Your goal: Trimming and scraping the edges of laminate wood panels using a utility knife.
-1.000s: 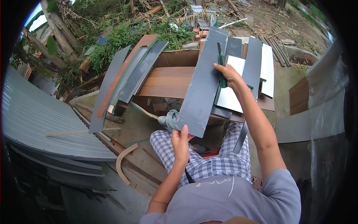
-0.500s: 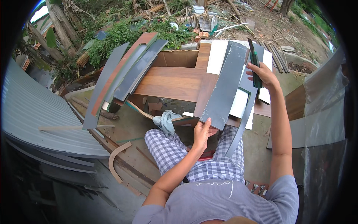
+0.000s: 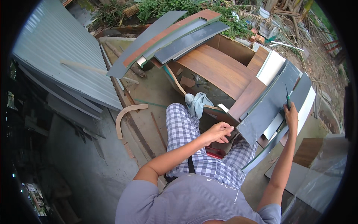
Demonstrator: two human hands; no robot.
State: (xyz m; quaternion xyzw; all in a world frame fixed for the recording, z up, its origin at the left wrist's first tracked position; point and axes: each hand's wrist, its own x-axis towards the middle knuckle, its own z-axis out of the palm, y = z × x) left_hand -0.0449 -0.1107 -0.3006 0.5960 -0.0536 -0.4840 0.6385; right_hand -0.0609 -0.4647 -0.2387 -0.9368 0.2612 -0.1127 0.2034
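I have the right hand (image 3: 292,115) gripping a green knife (image 3: 288,102) near the right edge of the gray board (image 3: 263,110); the left hand (image 3: 218,133), loosely open, is beside its near end.

Cardboard box (image 3: 234,51), brown panels (image 3: 218,74) across it, grey boards (image 3: 267,102), white board (image 3: 272,67) on top
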